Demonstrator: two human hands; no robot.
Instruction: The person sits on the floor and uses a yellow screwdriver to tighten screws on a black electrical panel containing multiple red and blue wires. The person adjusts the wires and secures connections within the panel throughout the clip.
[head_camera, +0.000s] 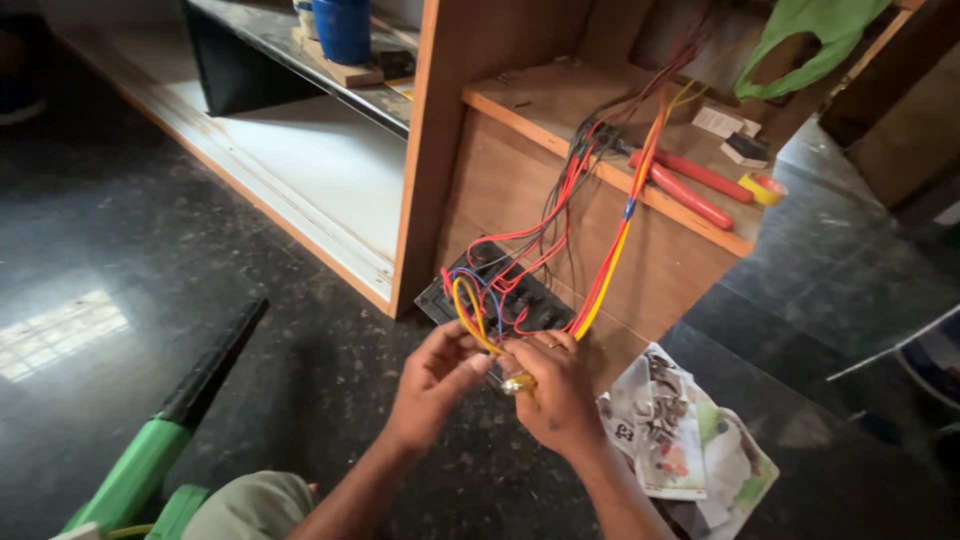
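Two hands (500, 385) pinch yellow wire (468, 318); dark speckled floor (150, 240) below.

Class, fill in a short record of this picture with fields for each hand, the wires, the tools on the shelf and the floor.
left hand: left hand pinches a yellow wire
right hand: right hand grips a small yellow roll, ring on one finger
wires: red, yellow, blue and black wires run from the switch panel up over the wooden shelf
tools on shelf: red-handled pliers, yellow tape roll
floor: dark speckled floor, crumpled printed paper, green and black tool
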